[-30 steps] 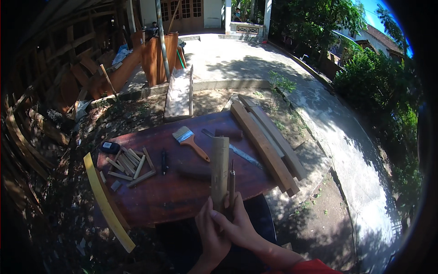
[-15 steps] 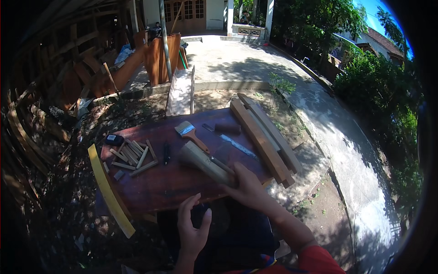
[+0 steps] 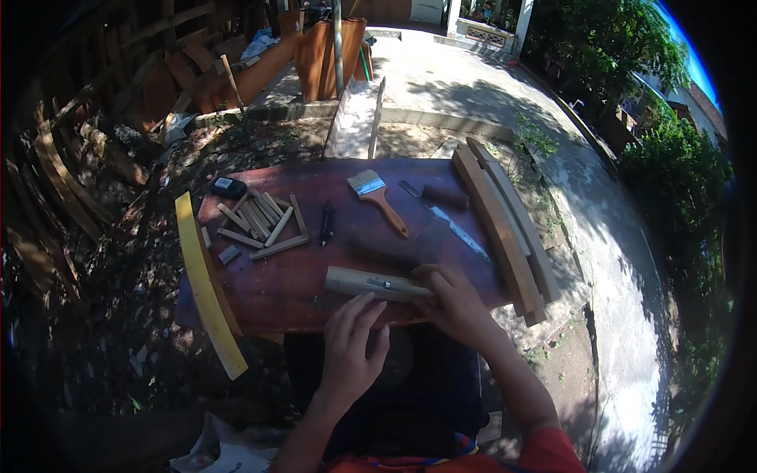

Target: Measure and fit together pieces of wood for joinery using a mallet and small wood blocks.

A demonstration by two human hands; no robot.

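Note:
My right hand [image 3: 453,303] grips the right end of a pale wooden block [image 3: 343,280], which has a metal piece [image 3: 380,283] set in its upper face. The block lies level above the near edge of the reddish-brown table [image 3: 276,303]. Just below the block's left half is my left hand [image 3: 351,347], fingers extended and thumb apart. Its fingertips meet the block's lower edge, though whether they press on it I cannot tell. Beyond the block lie a flat paintbrush [image 3: 384,211] with a wooden handle and a brown cylinder [image 3: 446,198].
At the table's left are several small wooden sticks [image 3: 260,217], a black box-shaped object [image 3: 228,188] and a long yellow strip [image 3: 206,284]. A slim black tool [image 3: 326,223] lies mid-table. Long wooden beams [image 3: 501,236] line the right side, beside a whitish flat strip [image 3: 461,235].
My right hand has turned the block from slanting to nearly level and brought it closer. My left hand has risen to the block's lower edge. The whole view has shifted.

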